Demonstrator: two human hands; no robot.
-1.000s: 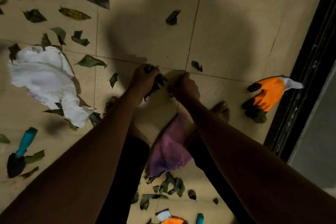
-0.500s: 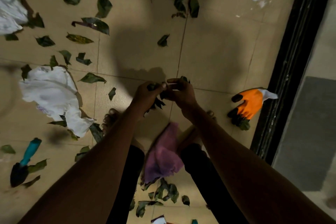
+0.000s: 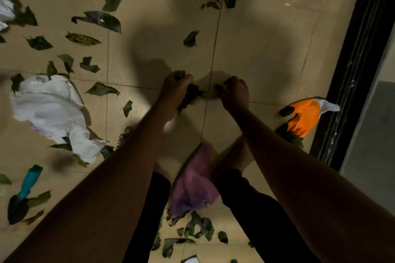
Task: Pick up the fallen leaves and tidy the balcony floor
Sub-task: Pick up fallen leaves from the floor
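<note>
My left hand grips a dark bunch of leaves above the beige tiled floor. My right hand is curled close beside it, pinching a small leaf piece at its fingertips. Several green leaves lie scattered over the floor, among them a lone leaf ahead of my hands, a large leaf far left, a leaf near the white cloth and a cluster of leaves between my legs.
A white crumpled cloth lies at the left, a teal-handled trowel at lower left. An orange glove rests by the black door frame on the right. A purple cloth hangs between my legs; my bare feet stand below my hands.
My hands, joined half a second ago, have drawn slightly apart. The right hand has closed into a fist around a leaf piece. The view has shifted a little.
</note>
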